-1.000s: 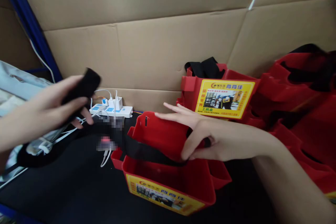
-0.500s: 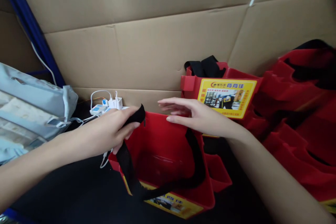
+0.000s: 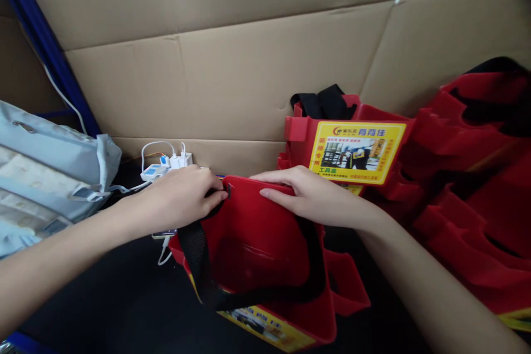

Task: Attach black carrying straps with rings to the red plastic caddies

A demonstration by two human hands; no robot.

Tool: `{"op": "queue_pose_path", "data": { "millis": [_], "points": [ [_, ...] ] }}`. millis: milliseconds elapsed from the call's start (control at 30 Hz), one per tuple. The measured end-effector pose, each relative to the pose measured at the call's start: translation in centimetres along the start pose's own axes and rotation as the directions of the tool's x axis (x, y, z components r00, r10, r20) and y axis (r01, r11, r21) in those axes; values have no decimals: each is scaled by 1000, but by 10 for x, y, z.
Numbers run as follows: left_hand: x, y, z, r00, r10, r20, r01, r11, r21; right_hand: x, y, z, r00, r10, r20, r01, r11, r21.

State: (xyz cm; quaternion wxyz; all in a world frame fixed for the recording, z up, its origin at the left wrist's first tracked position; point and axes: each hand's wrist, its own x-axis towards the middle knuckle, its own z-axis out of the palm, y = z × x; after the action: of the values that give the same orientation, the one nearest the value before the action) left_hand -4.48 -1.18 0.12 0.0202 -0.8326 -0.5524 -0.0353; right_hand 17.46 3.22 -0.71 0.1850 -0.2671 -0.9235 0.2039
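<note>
A red plastic tool box (image 3: pixel 257 221) with a yellow printed label (image 3: pixel 265 329) sits on the black surface, its open top facing me. Across its opening loops a black webbing strap (image 3: pixel 269 296). My left hand (image 3: pixel 188 193) is closed on the strap's end, fingers pinched beside a narrow slot (image 3: pixel 229 191) in the box's far wall. My right hand (image 3: pixel 307 193) grips the top edge of that wall, thumb on the inside and fingers over the back. The strap's tip is hidden behind the left fingers.
Stacked red tool boxes (image 3: pixel 296 130) with straps and labels stand at the right. White chargers and cables (image 3: pixel 180 160) lie behind my left hand. A pale blue bag (image 3: pixel 53 144) rests at the left. Cardboard (image 3: pixel 232 83) lines the back, beside a blue post (image 3: pixel 50 38).
My left hand has brought the strap end to the slot in the far wall. My right hand has come down from above the rim and closed on it.
</note>
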Motion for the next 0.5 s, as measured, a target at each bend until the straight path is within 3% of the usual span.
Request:
{"op": "queue_pose_path", "data": {
  "millis": [200, 300, 400, 500],
  "points": [
    [1, 9, 5, 998, -33, -60, 26, 994, -110, 0, 3, 1, 1000, 6, 8, -6, 1000, 5],
    [-2, 12, 8, 995, -61, -74, 53, 994, -97, 1, 3, 0, 1000, -4, 8, 4, 1000, 4],
    [-2, 9, 9, 976, -149, -156, 140, 988, -63, 1, 4, 1, 1000, -8, 2, 8, 1000, 7],
    [0, 5, 10, 971, -158, -178, 143, 985, -91, 1, 4, 1, 1000, -14, 1, 14, 1000, 23]
  ]
}}
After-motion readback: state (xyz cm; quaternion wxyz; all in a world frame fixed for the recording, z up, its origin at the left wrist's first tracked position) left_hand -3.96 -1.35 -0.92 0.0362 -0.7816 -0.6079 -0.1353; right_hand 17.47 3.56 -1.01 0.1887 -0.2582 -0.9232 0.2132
